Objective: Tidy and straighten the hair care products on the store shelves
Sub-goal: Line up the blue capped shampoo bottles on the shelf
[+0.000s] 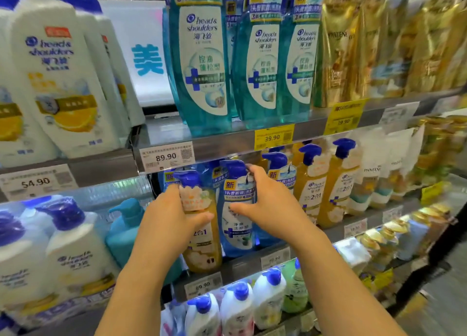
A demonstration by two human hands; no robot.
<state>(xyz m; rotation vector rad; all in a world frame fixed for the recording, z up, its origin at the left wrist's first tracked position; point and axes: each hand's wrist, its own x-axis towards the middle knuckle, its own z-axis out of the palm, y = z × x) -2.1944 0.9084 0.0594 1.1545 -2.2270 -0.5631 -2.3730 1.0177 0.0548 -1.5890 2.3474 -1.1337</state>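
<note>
On the middle shelf [255, 258], an amber pump bottle [202, 237] stands at the front edge, touching a blue pump bottle [237, 224] to its right. The left hand [169, 219] wraps the amber bottle's upper body, fingers curled around it. The right hand [267, 204] presses spread fingers against the blue bottle's neck and side.

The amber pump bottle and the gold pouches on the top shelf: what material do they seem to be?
Amber pump bottle: probably clear tinted plastic, glossy; the liquid colour shows through, with an opaque blue pump. Gold pouches: likely flexible metallic film, given the creases and bright glints.
</note>
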